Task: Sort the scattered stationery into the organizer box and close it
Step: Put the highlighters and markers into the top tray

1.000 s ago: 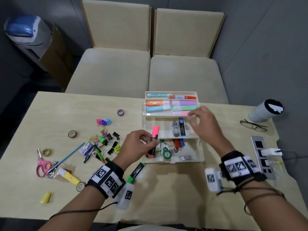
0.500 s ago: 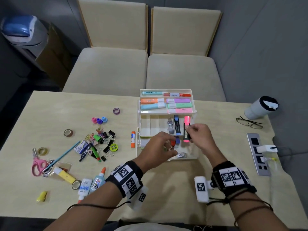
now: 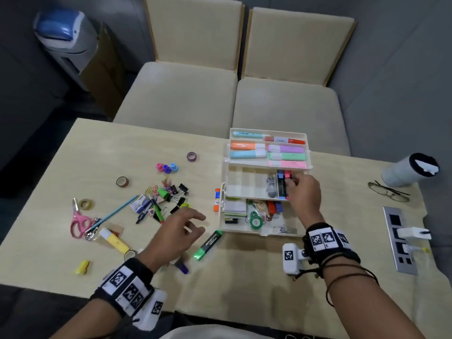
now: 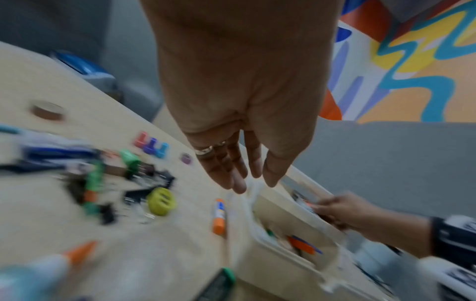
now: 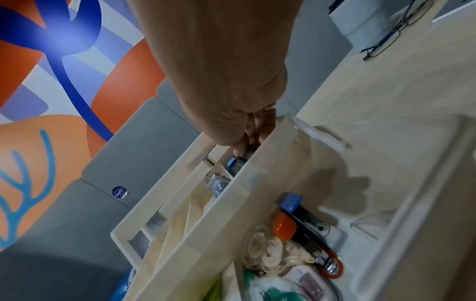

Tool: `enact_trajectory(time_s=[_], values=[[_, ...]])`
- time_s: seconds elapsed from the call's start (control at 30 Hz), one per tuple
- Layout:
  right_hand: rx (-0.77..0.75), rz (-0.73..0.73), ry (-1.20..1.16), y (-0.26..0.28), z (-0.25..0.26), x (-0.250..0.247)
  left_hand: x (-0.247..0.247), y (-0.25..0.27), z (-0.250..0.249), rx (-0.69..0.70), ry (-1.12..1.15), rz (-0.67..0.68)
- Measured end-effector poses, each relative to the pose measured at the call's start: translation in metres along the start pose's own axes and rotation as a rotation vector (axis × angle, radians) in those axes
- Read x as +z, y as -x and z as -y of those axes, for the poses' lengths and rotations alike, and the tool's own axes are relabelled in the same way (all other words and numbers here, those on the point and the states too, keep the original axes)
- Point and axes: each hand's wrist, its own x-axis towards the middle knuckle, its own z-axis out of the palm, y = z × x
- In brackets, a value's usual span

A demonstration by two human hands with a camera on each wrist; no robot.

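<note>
A person is sorting stationery at a pale wooden table (image 3: 61, 155), the right hand (image 3: 304, 192) reaching into the middle tray of the open organizer box (image 3: 267, 225) and settling a pink highlighter (image 3: 288, 174) beside a blue-capped marker (image 3: 281, 184) in the rightmost slot; whether the fingers are gripping or merely pressing the highlighter is impossible to tell, since the palm is covering them in the head view and the tray wall is masking them in the right wrist view. The left hand (image 3: 176, 232) is hovering empty above the table with fingers relaxed and spread (the left wrist view is blurring with motion). The nearest loose piece is a green highlighter (image 3: 208, 245), lying at about four o'clock from the left hand, just beside it and well apart from the right; its long axis is running from seven o'clock to one o'clock, its far end almost touching the box's front left corner. A purple-capped item (image 3: 182, 267) is lying partly under the left wrist, and a glue stick (image 3: 216, 199) is resting against the box's left wall. Further off, at ten o'clock from the left hand, binder clips (image 3: 179, 192) and pens are heaping together, with pink scissors (image 3: 78, 221) and tape rolls beyond. Nothing appears to be blocking the green highlighter, though the box corner is crowding its far end.
</note>
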Motion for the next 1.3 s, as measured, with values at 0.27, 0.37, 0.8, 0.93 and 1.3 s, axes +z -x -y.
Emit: enact_trajectory(time_s=[0.27,0.37,0.8,0.93,1.3], values=[[-0.03,-0.045,0.298,0.022,0.009,0.022,-0.119,0.052,0.097,-0.16,-0.247,-0.2],[-0.062,-0.176,0.179,0.066,0.04,0.031,-0.157,0.071,0.131,-0.238,-0.322,-0.236],[-0.641,0.666,0.297,0.179,0.195,0.185,-0.164,0.092,0.204,-0.183,-0.549,-0.003],[-0.658,0.837,0.623,0.186,0.199,0.185,-0.162,0.075,0.204,-0.059,-0.744,0.166],[-0.693,0.755,0.941,0.199,0.126,0.152,-0.175,0.048,0.228,0.082,-0.82,0.272]])
